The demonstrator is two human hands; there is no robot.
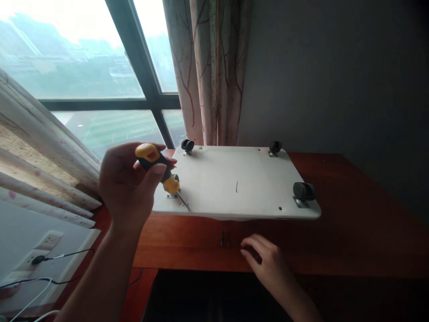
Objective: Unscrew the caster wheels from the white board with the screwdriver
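Observation:
My left hand [129, 183] is closed round the handle of a yellow and black screwdriver [157, 167]. The screwdriver's metal tip points down at the near left part of a white board [217, 179], close to a hole there; whether it touches cannot be told. Small castors stand up from the board's corners, among them a black castor [304, 192] on the near right. Two screws [225, 239] lie side by side on the brown table [187, 250] in front of the board. Just right of them, my right hand [266, 257] is curled with thumb and fingertips together; anything between them is too small to make out.
A window [83, 53] and patterned curtains [214, 67] stand behind and to the left. At lower left, a wall socket [30, 259] holds a black plug with cables. A dark shape lies below the table's front edge. The board has holes near its corners.

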